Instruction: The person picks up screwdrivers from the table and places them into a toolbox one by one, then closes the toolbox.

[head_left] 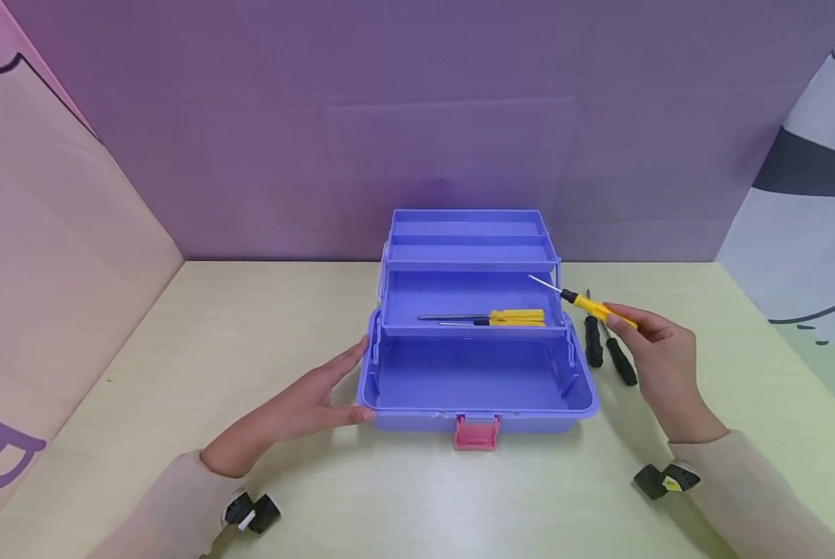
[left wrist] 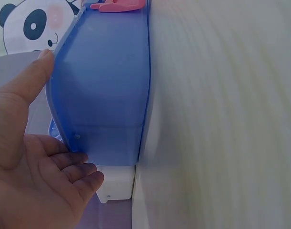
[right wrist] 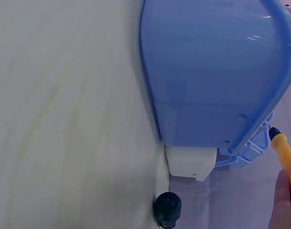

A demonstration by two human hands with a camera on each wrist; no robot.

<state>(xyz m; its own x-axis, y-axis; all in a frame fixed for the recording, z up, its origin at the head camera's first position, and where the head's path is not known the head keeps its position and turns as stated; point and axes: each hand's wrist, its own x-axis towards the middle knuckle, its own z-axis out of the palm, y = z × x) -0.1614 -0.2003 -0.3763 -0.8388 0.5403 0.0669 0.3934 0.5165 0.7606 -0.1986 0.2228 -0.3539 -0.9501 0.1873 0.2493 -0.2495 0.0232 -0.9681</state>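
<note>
A purple-blue toolbox [head_left: 412, 421] stands unfolded on the table, its two trays stepped up behind the lower compartment. My left hand [head_left: 312, 405] rests against its left side, thumb near the front corner; the left wrist view shows the fingers [left wrist: 78, 171] fairly straight along the wall. Between thumb and fingers, my right hand [head_left: 660, 357] pinches a yellow-handled screwdriver [head_left: 590, 306], its shaft pointing left over the right end of the middle tray. In that tray lie yellow-handled screwdrivers [head_left: 518, 315], side by side. The right wrist view shows only part of the held screwdriver's handle [right wrist: 285, 155].
Two black-handled screwdrivers [head_left: 621, 363] lie on the table just right of the toolbox, below my right hand. A pink latch [head_left: 476, 435] hangs down at the box's front. The purple backdrop [head_left: 284, 155] rises behind the table, with printed panels on both sides.
</note>
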